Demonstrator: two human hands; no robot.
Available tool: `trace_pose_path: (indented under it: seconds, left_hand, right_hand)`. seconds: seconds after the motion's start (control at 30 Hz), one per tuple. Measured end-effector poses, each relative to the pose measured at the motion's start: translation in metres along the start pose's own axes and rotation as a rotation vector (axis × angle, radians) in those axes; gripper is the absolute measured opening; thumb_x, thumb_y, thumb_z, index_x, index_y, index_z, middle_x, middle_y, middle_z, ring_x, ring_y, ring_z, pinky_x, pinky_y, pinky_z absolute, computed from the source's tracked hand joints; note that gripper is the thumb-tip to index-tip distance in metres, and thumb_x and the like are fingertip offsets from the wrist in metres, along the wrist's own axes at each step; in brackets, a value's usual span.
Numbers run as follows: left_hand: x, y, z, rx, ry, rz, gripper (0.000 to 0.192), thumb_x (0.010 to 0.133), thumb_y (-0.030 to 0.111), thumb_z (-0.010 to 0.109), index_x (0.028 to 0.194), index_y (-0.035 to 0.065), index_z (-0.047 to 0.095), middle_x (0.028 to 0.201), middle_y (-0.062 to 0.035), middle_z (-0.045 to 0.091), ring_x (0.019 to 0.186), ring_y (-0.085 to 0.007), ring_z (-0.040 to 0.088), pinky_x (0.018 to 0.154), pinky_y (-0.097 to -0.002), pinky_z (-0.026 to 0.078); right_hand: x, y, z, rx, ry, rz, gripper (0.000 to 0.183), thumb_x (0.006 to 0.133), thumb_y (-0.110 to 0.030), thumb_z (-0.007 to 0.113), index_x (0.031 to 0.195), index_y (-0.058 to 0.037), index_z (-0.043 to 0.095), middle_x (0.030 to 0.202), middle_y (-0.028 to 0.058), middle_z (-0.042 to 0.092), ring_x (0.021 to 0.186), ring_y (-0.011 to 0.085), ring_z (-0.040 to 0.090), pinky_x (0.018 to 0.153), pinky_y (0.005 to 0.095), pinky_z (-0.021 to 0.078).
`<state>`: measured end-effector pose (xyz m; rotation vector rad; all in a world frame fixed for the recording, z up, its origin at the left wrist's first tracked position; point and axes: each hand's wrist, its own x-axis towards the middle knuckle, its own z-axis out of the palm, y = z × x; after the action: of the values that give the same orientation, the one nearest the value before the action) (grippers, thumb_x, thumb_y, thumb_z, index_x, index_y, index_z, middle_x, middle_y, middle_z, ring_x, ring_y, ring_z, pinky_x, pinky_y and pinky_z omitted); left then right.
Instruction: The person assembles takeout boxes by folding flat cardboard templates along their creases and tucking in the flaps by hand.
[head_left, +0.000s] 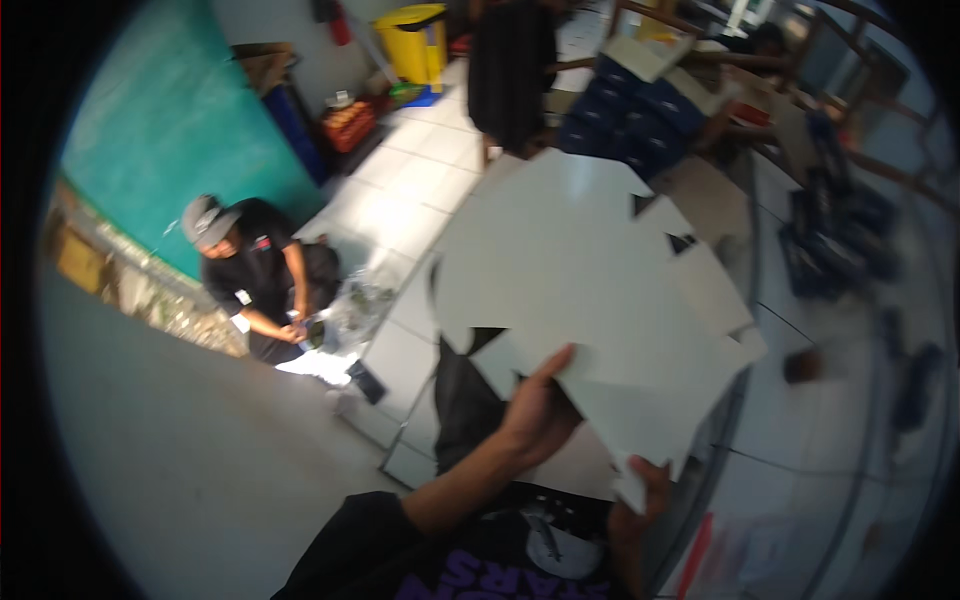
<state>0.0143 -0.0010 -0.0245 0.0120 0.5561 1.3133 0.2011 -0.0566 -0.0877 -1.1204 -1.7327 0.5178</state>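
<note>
A large die-cut cardboard sheet (577, 262), pale and slightly glossy with notched flaps along its edges, lies across the space before me. My left hand (544, 412) grips its near left edge, thumb on the upper face and fingers underneath. At the near right corner, my right hand (645, 495) pinches a small flap between thumb and fingers. Some of the right hand's fingers are hidden. Beneath the sheet, part of another pale board (577, 461) shows near my shirt.
A person (255, 277) in a cap sits low at the left by a green wall. Stacked dark blue boxes (630, 112) stand beyond the sheet. More dark blue items (832, 232), blurred, lie at the right on the tiles. A yellow bin (412, 45) is at the back.
</note>
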Motion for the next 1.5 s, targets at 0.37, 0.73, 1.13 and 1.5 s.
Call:
trace_pose_path:
  seconds: [0.37, 0.73, 1.13, 1.5]
  left_hand:
    - [-0.007, -0.009, -0.013, -0.064, -0.043, 0.04, 0.044, 0.089, 0.04, 0.046, 0.117, 0.0047, 0.044, 0.107, -0.0066, 0.052, 0.098, -0.0174, 0.049, 0.086, -0.0367, 0.037]
    - [0.004, -0.025, -0.01, 0.238, -0.099, 0.109, 0.055, 0.087, 0.041, 0.05, 0.123, 0.0016, 0.035, 0.114, -0.0119, 0.047, 0.107, -0.0213, 0.048, 0.085, -0.0363, 0.044]
    - [-0.01, -0.035, -0.014, 0.328, -0.171, -0.049, 0.066, 0.085, 0.042, 0.052, 0.13, 0.0033, 0.023, 0.12, -0.0131, 0.043, 0.109, -0.022, 0.046, 0.085, -0.0366, 0.043]
    - [-0.013, -0.007, -0.018, 0.478, 0.285, 0.396, 0.036, 0.084, 0.029, 0.056, 0.097, -0.0049, 0.055, 0.089, -0.0099, 0.057, 0.083, -0.0177, 0.053, 0.078, -0.0312, 0.043]
  right_hand:
    - [-0.018, 0.002, 0.0, 0.82, -0.015, 0.265, 0.043, 0.093, -0.036, 0.036, 0.121, -0.0026, 0.039, 0.122, 0.0113, 0.042, 0.087, 0.0172, 0.05, 0.074, 0.0294, 0.0397]
    - [0.029, 0.027, -0.031, 0.524, 0.238, 0.792, 0.06, 0.089, -0.043, 0.041, 0.13, -0.001, 0.03, 0.131, 0.0132, 0.034, 0.118, 0.0247, 0.035, 0.095, 0.0382, 0.0303]
    - [0.026, 0.099, -0.079, 0.186, 0.387, 0.27, 0.055, 0.091, -0.038, 0.038, 0.127, 0.0019, 0.03, 0.125, 0.0194, 0.039, 0.112, 0.0318, 0.041, 0.094, 0.0395, 0.0362]
    - [0.036, -0.013, -0.006, 0.501, 0.237, 0.693, 0.043, 0.082, -0.003, 0.056, 0.122, 0.0001, 0.039, 0.084, 0.0111, 0.055, 0.067, 0.0164, 0.058, 0.057, 0.0292, 0.0538]
